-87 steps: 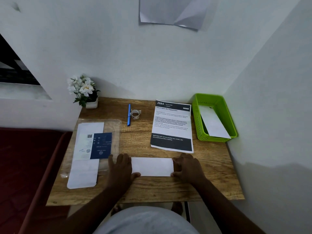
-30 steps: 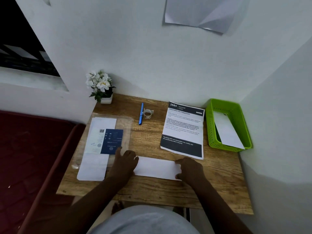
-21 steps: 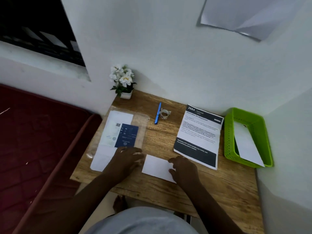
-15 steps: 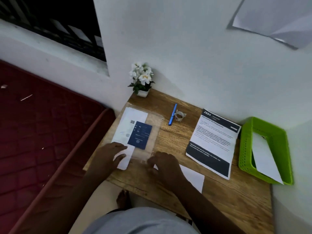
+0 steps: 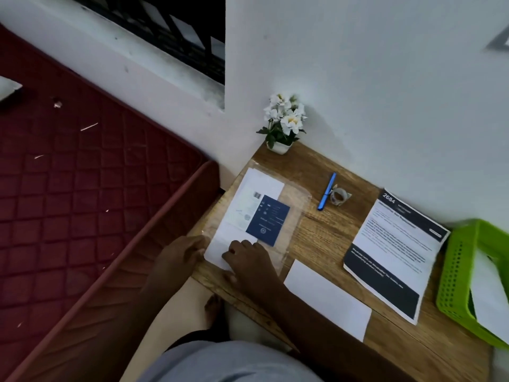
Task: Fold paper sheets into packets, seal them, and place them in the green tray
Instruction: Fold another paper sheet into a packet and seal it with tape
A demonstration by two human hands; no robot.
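Note:
A folded white packet (image 5: 327, 299) lies loose on the wooden table (image 5: 325, 232) near its front edge, with nothing touching it. To its left lies a clear plastic sleeve (image 5: 294, 205) holding a white sheet (image 5: 261, 183) and a dark blue card (image 5: 268, 220). My left hand (image 5: 179, 255) pinches the sleeve's near left edge. My right hand (image 5: 248, 260) rests fingertips down on the sleeve's near end. The green tray (image 5: 457, 271) stands at the far right and holds a white packet (image 5: 490, 296).
A printed sheet with black bands (image 5: 396, 249) lies between the folded packet and the tray. A blue pen (image 5: 327, 191) and a small tape roll (image 5: 339, 196) lie near the wall. A white flower pot (image 5: 283, 125) stands in the back corner. A red mattress (image 5: 82, 188) borders the table's left.
Both hands left the folded packet and moved left to the plastic sleeve. The packet stays on the table. The view swung left and down.

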